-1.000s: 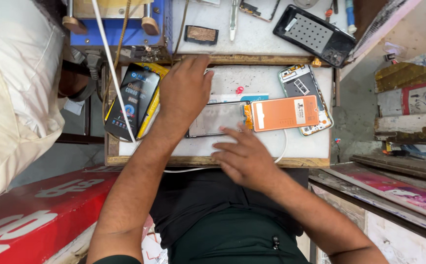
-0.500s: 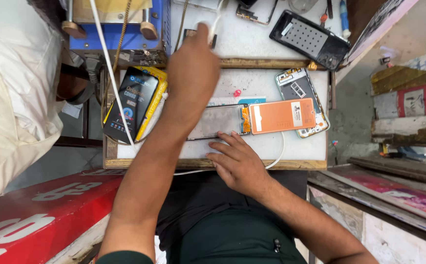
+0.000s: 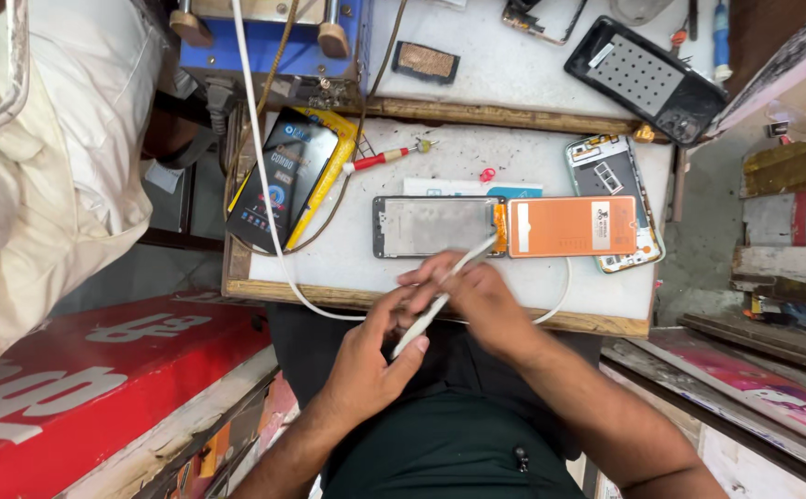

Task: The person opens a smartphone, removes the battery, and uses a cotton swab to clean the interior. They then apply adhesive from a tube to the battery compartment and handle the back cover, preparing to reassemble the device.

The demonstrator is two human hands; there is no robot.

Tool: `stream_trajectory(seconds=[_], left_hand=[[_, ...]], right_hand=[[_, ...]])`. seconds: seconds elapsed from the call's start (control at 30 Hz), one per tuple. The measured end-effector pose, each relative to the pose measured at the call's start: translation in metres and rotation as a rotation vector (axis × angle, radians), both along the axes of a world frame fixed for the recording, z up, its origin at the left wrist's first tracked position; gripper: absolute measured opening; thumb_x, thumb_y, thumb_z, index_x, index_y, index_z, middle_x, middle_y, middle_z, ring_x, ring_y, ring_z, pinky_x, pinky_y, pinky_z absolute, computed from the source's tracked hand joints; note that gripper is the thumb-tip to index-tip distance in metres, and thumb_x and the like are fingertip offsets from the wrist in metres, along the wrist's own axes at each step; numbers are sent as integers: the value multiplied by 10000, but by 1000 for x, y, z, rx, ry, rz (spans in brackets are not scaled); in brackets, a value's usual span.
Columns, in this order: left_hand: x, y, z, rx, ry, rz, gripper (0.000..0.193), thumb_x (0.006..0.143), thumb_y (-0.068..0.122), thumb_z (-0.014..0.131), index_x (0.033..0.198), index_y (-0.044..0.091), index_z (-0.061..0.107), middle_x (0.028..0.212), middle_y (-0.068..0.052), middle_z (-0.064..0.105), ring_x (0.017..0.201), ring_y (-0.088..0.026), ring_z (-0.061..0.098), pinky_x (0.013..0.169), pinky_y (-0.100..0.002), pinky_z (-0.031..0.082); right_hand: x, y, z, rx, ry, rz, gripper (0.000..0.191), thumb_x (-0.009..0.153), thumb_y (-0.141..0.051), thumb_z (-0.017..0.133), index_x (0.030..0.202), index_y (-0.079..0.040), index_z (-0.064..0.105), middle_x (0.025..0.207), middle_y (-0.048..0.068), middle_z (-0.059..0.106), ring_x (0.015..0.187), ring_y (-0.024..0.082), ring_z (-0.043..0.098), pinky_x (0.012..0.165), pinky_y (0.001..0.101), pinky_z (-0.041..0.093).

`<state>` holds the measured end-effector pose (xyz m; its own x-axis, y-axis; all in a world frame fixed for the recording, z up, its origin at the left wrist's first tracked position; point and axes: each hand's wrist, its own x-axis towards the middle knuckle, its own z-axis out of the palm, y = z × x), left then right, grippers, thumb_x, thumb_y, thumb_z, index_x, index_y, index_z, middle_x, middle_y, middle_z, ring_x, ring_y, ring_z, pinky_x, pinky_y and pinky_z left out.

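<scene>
Head view: left hand point(image 3: 366, 356) and right hand point(image 3: 477, 300) pinch a thin white tool point(image 3: 440, 298) (right fingertips hidden), tip over the phone frame point(image 3: 435, 225), orange panel point(image 3: 571, 226) alongside.

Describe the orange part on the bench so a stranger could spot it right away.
On the white bench, just beyond the hands, lies a grey phone frame. The orange part adjoins its right end: a flat rectangle, the only orange slab there.
</scene>
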<state>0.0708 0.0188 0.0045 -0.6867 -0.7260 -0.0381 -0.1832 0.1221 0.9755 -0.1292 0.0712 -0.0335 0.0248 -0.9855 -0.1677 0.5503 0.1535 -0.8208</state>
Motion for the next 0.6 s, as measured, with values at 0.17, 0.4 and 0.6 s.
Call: stream_trajectory(seconds=[0.17, 0.4, 0.6], left_hand=[[19, -11, -10, 81, -221, 235, 422, 1056, 165, 560, 1471, 90, 562, 910, -120, 717, 726, -233, 706, 692, -336, 573], [27, -47, -11, -710, -676, 228, 448, 945, 105, 670, 1384, 194, 667, 866, -86, 646, 699, -308, 680, 627, -428, 578], [18, -49, -8, -766, -641, 276, 460, 939, 74, 682, 1392, 148, 656, 927, -84, 623, 690, -261, 679, 603, -382, 592]], right_hand=[[19, -2, 12, -112, 540, -12, 426, 1097, -297, 478, 1396, -18, 597, 1377, 153, 673, 1222, 242, 669, 1068, 378, 527], [13, -30, 25, -328, 1548, -120, 402, 925, -177, 698, 1298, -29, 667, 1447, 228, 584, 1429, 413, 461, 1187, 531, 373], [12, -30, 14, -271, 1565, -95, 351, 952, -180, 687, 1277, -49, 684, 1460, 179, 581, 1439, 373, 476, 1199, 508, 382]])
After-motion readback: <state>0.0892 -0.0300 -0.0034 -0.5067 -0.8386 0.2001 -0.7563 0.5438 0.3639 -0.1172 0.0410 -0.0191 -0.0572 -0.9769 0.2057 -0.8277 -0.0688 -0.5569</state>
